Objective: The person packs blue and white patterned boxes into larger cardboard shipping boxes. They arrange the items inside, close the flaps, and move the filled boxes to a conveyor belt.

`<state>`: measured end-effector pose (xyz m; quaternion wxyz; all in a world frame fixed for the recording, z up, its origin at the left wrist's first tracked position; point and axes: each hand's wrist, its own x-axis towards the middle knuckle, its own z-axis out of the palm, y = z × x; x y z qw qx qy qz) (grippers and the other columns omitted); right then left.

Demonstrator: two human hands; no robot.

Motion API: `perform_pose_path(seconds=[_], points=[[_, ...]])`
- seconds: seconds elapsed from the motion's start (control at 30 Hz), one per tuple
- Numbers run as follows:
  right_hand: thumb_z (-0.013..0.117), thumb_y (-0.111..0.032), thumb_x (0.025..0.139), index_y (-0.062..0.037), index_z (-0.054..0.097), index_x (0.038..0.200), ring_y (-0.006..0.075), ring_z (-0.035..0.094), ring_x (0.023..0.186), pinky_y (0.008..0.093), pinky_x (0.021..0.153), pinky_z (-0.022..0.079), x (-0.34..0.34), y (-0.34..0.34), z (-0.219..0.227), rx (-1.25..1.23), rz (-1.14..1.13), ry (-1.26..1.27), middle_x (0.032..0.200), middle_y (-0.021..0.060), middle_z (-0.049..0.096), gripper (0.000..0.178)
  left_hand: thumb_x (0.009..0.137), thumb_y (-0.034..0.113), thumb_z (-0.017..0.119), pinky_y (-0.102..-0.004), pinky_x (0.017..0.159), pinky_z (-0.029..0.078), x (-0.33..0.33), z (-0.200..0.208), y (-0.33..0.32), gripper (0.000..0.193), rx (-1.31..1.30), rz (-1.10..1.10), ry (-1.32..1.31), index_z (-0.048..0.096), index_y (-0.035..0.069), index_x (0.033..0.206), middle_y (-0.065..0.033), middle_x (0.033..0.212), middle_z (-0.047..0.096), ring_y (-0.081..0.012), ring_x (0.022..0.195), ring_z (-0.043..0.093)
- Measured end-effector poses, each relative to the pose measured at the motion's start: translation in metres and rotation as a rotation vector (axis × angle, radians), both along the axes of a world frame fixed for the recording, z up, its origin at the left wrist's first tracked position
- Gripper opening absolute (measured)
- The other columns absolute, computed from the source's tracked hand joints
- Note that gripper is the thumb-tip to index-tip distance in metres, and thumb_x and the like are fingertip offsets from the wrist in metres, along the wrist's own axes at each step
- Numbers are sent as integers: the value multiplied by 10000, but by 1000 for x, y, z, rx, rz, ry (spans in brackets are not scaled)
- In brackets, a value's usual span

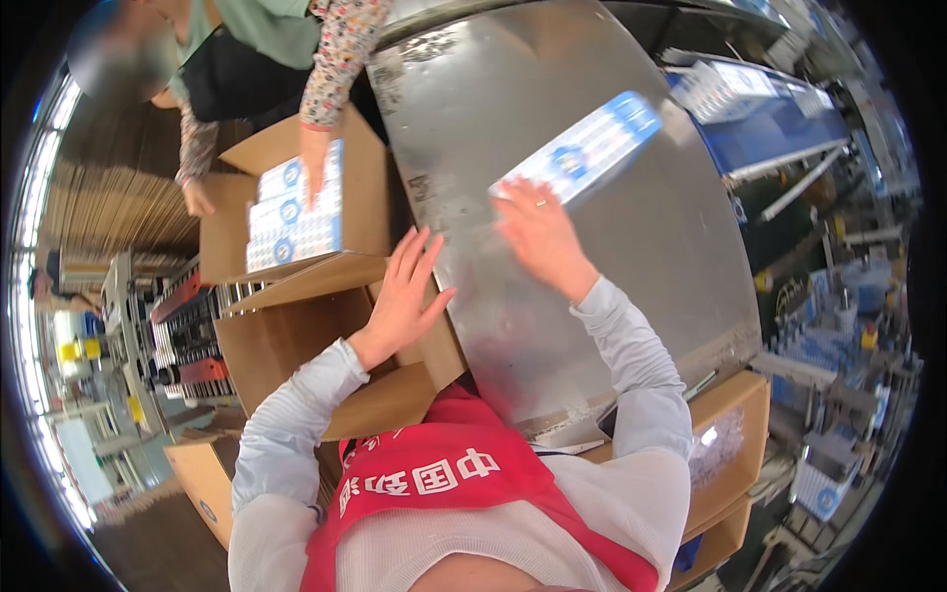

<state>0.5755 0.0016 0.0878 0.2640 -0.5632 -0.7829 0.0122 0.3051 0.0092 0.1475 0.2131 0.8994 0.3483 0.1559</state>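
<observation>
On the metal table lies a long white-and-blue carton pack (582,148), slightly blurred. My right hand (541,237) is at its near end, fingers spread; the fingertips seem to touch it, but no grip shows. My left hand (402,301) hovers with fingers stretched over the rim of an open cardboard box (286,340), holding nothing. What lies deep in that box is hidden by my arm and the flaps. Beyond it, a second open cardboard box (367,212) holds several white-and-blue carton packs (286,222).
A co-worker's hand (316,163) reaches onto the packs in the far box; their other hand (197,197) is at its side. Past the metal table (612,286) runs a blue conveyor (774,133) carrying white packs (725,91). By my right elbow stands a box with clear plastic (720,444).
</observation>
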Motion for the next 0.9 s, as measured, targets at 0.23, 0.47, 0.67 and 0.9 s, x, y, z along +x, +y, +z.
perform_pose_path(seconds=[0.23,0.47,0.67,0.9], points=[[538,-508,949,-81,565,1338,356,438,1334,557,1118,280,119,61,-17,208,-766,-204,1440,177,487,577,734,371,805,-552,1144,230,128,-20,55,1049,234,-89,89,212,84,1550,-277,1558,202,-465,1426,219],[589,-522,905,-50,668,1085,395,667,835,467,755,518,152,101,12,-448,-370,240,1000,181,704,511,659,314,844,-495,953,392,169,-37,71,1128,56,139,227,190,15,1528,-223,1265,451,-417,1110,469],[949,-320,509,-219,148,1570,408,208,1471,704,1093,228,271,116,67,-346,-612,-485,1620,84,205,1333,645,153,860,-394,1048,380,102,6,61,1072,-355,130,-500,233,-19,1497,-170,1292,453,-300,1234,464],[881,-527,526,-42,367,1478,356,483,1282,543,1189,154,181,184,21,-227,-493,-412,1317,152,551,1186,663,74,859,-348,1055,363,50,63,29,1018,-537,89,-568,223,6,1455,-103,1328,412,-202,1256,425]])
